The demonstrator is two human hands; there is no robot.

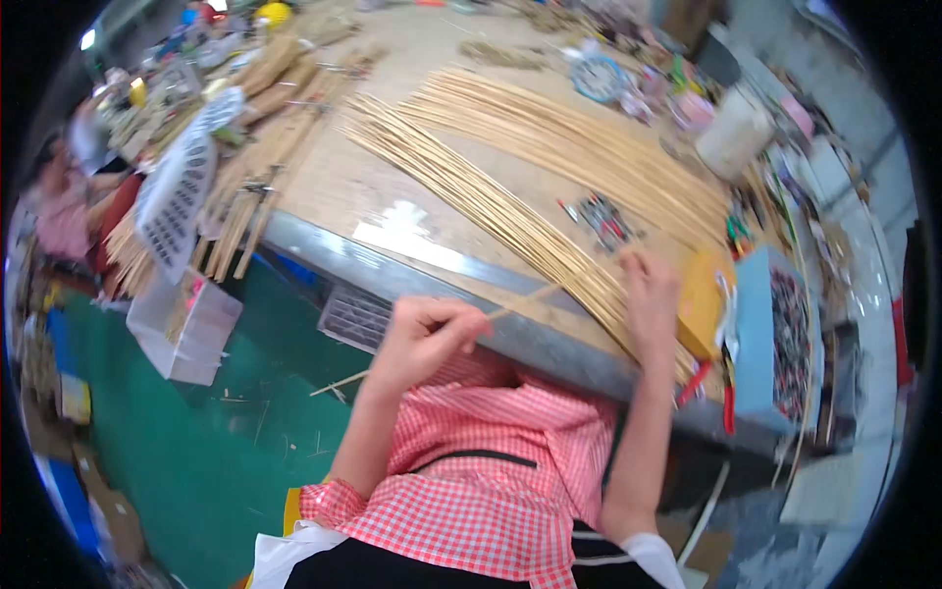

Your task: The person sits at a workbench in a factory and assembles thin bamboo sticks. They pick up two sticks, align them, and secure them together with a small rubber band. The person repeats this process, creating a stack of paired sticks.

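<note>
My left hand (424, 339) is closed around a thin bamboo stick (530, 297). One part of it slants up to the right over the table edge, and a pale end shows below the hand. My right hand (650, 299) is beside the near end of a long bundle of bamboo sticks (491, 211). Its fingers are curled together and smeared a little. Whether the stick reaches those fingers, or something small is between them, I cannot make out. A second spread of sticks (589, 152) lies behind the bundle.
Small metal parts (603, 218) lie between the stick groups. A yellow box (702, 304), a blue box of small dark pieces (770, 339) and red-handled pliers (728, 402) are on the right. A white bin (182, 329) stands on the green floor. Another person (69, 211) sits far left.
</note>
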